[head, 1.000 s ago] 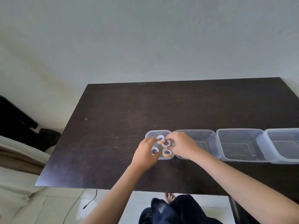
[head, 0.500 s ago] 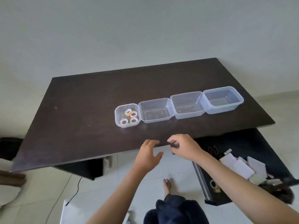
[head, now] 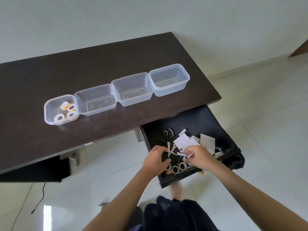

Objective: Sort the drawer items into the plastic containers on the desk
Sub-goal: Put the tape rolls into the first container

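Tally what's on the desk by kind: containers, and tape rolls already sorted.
Small square container: 1
Larger rectangular containers: 3
Tape rolls, all in the small square container: 4
Total: 8

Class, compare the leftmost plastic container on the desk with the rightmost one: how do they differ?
The leftmost container holds four tape rolls; the rightmost container holds nothing. The leftmost looks smaller and shallower than the rightmost. Both are clear plastic with rounded corners, standing open in one row on the dark desk.
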A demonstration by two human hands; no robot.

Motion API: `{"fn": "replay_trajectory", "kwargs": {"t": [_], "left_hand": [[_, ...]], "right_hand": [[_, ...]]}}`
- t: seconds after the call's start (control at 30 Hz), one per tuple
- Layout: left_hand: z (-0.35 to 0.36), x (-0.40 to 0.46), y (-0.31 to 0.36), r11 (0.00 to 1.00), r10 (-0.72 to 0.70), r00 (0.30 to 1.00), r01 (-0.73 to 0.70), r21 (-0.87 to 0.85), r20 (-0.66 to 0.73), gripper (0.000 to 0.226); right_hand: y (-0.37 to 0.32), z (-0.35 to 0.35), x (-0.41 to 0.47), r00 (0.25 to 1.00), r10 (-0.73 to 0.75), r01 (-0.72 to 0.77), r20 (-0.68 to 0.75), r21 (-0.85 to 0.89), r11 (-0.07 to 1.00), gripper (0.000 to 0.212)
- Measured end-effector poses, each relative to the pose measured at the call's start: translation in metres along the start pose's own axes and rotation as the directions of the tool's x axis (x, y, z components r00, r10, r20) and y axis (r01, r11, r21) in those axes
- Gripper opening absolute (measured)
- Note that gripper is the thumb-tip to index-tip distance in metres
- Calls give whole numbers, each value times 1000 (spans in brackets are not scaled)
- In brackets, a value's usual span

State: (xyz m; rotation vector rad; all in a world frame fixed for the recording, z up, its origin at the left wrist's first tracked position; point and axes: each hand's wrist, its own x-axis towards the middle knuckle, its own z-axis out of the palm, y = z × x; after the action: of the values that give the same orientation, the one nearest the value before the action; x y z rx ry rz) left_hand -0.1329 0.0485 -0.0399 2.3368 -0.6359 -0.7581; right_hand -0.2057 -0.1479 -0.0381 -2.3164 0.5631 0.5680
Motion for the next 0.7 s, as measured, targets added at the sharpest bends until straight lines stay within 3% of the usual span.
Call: {"fn": "replay_trajectory", "kwargs": {"t": [0.17,0.43,0.7], "left_hand": [[43,32,-1,989,-125,984,113,91,129,44],[76,66,-15,931,-269,912,165,325,309,53],[84,82,-21,879,-317,859,108,464,401,44]], "right_hand": [[40,11,30,984,-45,56,172,-60,997,26],[47,41,73,885,-158,248,439,-156,956,37],[50,50,95,824,-218,344,522,-155,926,38]]}}
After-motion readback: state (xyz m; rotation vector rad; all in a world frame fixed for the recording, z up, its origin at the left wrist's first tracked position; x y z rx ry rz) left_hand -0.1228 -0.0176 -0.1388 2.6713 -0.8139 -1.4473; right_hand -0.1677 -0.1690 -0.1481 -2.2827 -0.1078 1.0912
